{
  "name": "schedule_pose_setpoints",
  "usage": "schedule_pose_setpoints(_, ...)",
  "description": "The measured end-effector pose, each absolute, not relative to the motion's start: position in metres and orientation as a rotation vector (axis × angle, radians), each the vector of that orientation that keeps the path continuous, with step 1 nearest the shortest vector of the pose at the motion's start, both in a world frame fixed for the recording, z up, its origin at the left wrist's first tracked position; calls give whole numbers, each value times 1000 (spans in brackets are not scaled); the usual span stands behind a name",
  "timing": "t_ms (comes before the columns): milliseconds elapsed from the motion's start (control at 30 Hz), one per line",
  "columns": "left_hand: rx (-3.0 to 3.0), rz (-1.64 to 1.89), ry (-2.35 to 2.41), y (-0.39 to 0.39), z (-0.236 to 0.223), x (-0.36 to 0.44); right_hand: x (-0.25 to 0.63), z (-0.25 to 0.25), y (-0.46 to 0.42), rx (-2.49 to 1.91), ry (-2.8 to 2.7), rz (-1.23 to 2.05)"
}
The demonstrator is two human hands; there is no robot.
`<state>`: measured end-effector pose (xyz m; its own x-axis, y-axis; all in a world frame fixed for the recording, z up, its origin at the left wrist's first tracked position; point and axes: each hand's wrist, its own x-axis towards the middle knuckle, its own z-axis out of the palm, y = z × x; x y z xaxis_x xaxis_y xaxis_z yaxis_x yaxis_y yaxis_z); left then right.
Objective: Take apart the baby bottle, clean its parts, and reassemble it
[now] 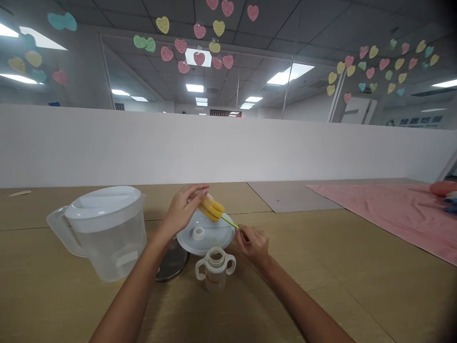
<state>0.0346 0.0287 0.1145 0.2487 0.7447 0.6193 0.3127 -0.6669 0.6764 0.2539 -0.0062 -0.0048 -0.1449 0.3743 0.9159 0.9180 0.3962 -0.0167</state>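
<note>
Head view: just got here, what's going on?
A person has a yellow sponge brush over a pale dish: the right hand grips its green handle, the left hand is at the sponge end. A white ring lies on the dish. Nearer the person, a two-handled bottle stands upright, uncapped. A lidded pitcher stands to the left.

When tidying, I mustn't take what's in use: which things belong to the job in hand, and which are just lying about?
Seemingly in the job:
yellow sponge brush, its handle in the right hand, left hand at its yellow end
open two-handled bottle
white dish with a white ring on it
perhaps lidded pitcher, dark disc

Seemingly just lying about:
pink cloth
heart-shaped notes
</note>
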Motion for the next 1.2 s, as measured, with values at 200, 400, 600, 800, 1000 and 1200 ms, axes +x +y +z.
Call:
schedule_pose_setpoints(200, 2084, 1363, 981, 26, 115, 35, 251, 1, -9, -935, -1652, -814)
schedule_pose_setpoints(400, 2002, 993, 776, 13, 120, 39, 253, -5, -8, -945, -1704, -685)
schedule_pose_setpoints(600, 2005, 908, 508, 9, 123, 33, 251, -5, -10, -979, -1706, -237)
schedule_pose_setpoints(800, 2175, 808, 820, 14, 121, 27, 246, -6, -11, -989, -1611, -353)
schedule_pose_setpoints(1000, 2262, 1033, 1540, 23, 123, 14, 247, -6, -8, -989, -1583, -509)
schedule_pose_setpoints(1200, 2505, 480, 1985, 43, 105, -10, 255, 4, -7, -1079, -1393, -418)
